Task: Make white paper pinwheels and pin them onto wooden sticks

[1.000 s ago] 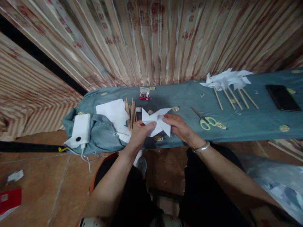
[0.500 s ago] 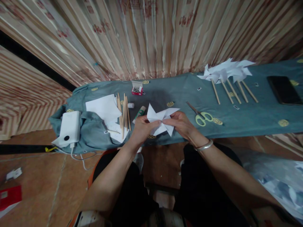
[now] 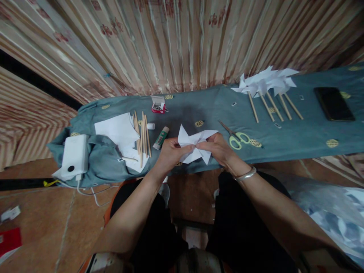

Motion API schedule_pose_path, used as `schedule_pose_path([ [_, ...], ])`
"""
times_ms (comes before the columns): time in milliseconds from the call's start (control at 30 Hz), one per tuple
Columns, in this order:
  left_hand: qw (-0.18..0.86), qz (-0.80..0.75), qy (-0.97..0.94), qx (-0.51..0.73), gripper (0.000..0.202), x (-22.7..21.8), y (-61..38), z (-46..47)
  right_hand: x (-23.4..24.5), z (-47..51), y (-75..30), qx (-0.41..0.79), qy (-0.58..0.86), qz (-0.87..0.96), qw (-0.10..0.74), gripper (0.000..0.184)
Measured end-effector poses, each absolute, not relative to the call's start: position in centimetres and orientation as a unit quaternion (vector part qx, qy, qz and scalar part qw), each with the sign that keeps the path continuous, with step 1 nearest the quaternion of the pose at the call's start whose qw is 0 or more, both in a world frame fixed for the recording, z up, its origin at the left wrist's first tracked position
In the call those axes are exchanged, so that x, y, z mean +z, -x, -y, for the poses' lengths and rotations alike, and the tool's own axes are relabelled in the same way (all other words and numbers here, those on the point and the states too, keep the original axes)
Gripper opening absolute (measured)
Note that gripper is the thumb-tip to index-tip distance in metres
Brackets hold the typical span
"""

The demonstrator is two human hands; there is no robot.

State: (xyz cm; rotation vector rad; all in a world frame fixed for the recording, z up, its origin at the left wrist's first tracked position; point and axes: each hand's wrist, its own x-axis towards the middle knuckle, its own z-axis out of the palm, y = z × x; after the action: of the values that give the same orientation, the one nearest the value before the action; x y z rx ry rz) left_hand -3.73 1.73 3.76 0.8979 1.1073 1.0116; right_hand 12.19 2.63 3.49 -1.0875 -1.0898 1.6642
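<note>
A white paper pinwheel [image 3: 196,141] with folded, pointed blades is held between my two hands, above the table's front edge. My left hand [image 3: 172,152] grips its left side, the thumb pressed near the centre. From the right, my right hand [image 3: 217,148] pinches it, thumb also at the middle where the folds meet. Left of my left hand lies a green glue stick [image 3: 161,138], with its white cap [image 3: 151,126] apart from it. Green-handled scissors [image 3: 235,137] lie just beyond my right hand.
Several wooden sticks [image 3: 145,136] lie by white paper sheets [image 3: 116,127]. Behind them is an open red box [image 3: 158,106] of small metal pieces. Finished pinwheels on sticks [image 3: 267,85] and a black phone [image 3: 333,103] are at right. A white power bank [image 3: 75,155] with cables lies at left.
The view has shifted slightly, so the table's things appear further left. Both hands keep hold of the paper pinwheel, with little visible change in their grip.
</note>
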Motion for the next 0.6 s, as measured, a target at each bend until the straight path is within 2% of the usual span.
schedule_pose_path([
  [300, 0.674, -0.468, -0.364, 0.441, 0.033, 4.5, 3.4, -2.0, 3.9, -2.9, -12.4, 0.676, 0.428, 0.405, 0.443, 0.018],
  [500, 0.625, -0.455, -0.323, 0.547, 0.028, 5.1, 4.3, -2.9, 3.5, -3.1, -12.6, 0.674, 0.431, 0.390, 0.456, 0.014],
  [600, 0.608, -0.459, -0.344, 0.549, 0.031, 5.2, 4.6, -3.0, 3.2, -3.3, -12.9, 0.670, 0.439, 0.390, 0.454, 0.012],
])
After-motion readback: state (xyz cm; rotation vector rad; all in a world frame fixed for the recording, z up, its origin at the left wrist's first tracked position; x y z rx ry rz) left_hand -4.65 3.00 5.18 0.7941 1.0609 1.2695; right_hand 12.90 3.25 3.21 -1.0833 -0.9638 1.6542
